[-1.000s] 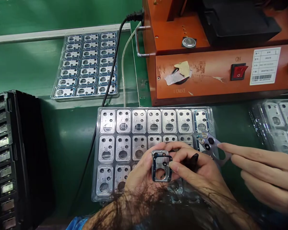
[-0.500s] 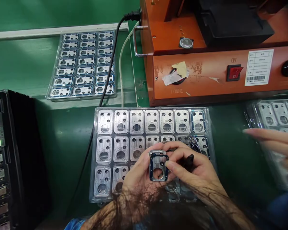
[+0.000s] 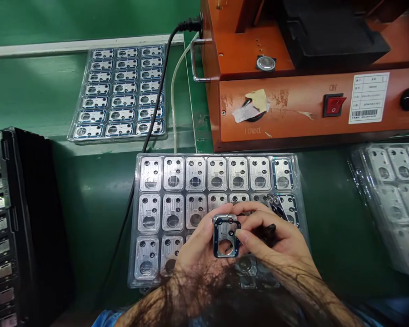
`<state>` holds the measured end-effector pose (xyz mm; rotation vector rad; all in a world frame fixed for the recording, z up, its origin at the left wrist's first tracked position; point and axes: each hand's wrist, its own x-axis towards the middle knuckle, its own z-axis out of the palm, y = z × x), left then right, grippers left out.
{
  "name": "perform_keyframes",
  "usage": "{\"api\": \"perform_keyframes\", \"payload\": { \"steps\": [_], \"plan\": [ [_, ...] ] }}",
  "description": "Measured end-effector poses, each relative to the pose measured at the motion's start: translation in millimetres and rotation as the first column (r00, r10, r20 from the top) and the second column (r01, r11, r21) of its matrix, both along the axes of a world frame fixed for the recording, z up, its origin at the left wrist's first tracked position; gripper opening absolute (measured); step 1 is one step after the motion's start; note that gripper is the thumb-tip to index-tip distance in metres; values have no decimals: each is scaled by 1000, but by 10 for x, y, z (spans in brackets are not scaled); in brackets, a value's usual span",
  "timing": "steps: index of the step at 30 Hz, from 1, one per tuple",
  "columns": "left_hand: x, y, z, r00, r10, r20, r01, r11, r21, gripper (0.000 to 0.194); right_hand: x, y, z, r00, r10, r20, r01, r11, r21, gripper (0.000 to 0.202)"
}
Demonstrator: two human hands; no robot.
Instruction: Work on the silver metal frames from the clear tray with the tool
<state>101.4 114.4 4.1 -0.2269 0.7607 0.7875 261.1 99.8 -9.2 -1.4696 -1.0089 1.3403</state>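
Note:
My left hand (image 3: 197,247) is closed around a small silver metal plate (image 3: 226,229) with a large round hole, held over the tray. A dark blue frame-shaped sheet (image 3: 216,240) lies over the plate, nearly lined up with its outline. With thumb and fingers, my right hand (image 3: 276,238) pinches the right edge of that frame. A black item (image 3: 270,231), its kind unclear, is tucked in the right palm. Beneath both hands lies a clear plastic tray (image 3: 132,254) of similar silver plates; those in its right column carry blue frames. A dark piece with round lenses (image 3: 276,204) pokes out above my right fingers.
An orange machine (image 3: 276,118) with a red switch (image 3: 334,104) stands behind the tray. At back left is another plate tray (image 3: 117,91), crossed by a black cable (image 3: 158,91). Stacked black trays (image 3: 37,195) stand left, stacked clear trays (image 3: 395,204) right.
The blue frame has shifted slightly up over the plate, closer to its top edge. Another person's hand at the right, over the stacked trays, has left the view.

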Motion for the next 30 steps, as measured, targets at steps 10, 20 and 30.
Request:
{"api": "perform_keyframes", "payload": {
  "steps": [10, 20, 30],
  "plan": [
    [20, -15, 51, 1000, 23, 3, -23, 999, 35, 39, 24, -30, -16, 991, 1, 133, -8, 998, 58, 18],
    [-38, 30, 82, 998, -68, -18, 69, 995, 66, 56, 4, -20, -1, 985, -6, 173, -10, 996, 90, 22],
    [30, -19, 83, 981, -55, -188, 79, 989, 126, 52, -14, -19, -4, 984, -20, 174, -3, 991, 130, 19]
  ]
}}
